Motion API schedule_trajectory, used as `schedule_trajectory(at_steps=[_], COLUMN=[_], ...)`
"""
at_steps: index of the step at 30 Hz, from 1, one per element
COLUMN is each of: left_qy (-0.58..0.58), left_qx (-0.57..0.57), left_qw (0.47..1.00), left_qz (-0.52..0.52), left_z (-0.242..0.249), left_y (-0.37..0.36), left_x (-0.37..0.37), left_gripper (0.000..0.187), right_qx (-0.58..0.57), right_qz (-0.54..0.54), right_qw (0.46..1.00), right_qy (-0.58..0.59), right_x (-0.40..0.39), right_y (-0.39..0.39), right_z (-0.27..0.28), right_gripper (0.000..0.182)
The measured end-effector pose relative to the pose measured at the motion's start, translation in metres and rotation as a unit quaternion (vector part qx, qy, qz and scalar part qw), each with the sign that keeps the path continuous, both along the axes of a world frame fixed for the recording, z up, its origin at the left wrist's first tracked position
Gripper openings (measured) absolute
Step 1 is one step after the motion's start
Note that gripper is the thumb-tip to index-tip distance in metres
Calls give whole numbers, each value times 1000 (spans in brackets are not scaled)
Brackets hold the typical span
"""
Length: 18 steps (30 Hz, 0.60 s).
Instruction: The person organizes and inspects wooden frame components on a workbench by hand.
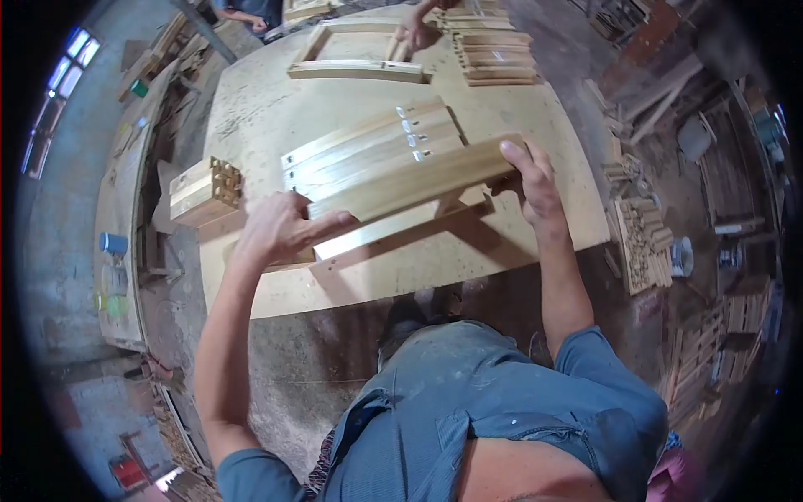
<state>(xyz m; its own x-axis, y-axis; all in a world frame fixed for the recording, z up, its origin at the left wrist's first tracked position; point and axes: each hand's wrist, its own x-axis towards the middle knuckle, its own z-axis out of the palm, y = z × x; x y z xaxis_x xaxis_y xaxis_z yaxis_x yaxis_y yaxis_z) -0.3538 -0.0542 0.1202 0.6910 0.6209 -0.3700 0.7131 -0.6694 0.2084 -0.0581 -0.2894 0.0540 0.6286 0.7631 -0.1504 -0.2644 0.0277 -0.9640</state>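
Observation:
A long wooden board [410, 182] is held between both hands above the worktable, its right end raised higher than the left. My left hand [288, 226] grips the board's left end, thumb along its near edge. At the right end, my right hand [531, 177] has its thumb on top and its fingers curled beneath. Behind the held board lie several flat slats [368, 146] side by side with small dark marks near their ends. Below it, another wooden piece [401, 238] rests near the table's front edge, partly hidden by the board.
The pale worktable [251, 109] carries a stack of wood blocks [205, 192] at left, a rectangular wooden frame [360, 71] and slat stacks [498, 58] at the far side. A co-worker's hand [410, 35] touches the frame. Wood piles [644, 243] stand right of the table.

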Motion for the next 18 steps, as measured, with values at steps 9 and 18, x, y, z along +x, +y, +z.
schedule_trajectory(at_steps=[9,18], left_qy=[-218,-326], left_qx=[41,317], left_qw=[974,890], left_qz=[-52,-37], left_z=[100,-26], left_y=[38,251], left_x=[-24,36], left_gripper=[73,73], right_qx=[219,187], right_qz=[-39,84], right_qw=[947,932], right_qy=[-230,-299], right_x=[-11,80], right_y=[52,289], right_z=[80,53], right_gripper=[57,34])
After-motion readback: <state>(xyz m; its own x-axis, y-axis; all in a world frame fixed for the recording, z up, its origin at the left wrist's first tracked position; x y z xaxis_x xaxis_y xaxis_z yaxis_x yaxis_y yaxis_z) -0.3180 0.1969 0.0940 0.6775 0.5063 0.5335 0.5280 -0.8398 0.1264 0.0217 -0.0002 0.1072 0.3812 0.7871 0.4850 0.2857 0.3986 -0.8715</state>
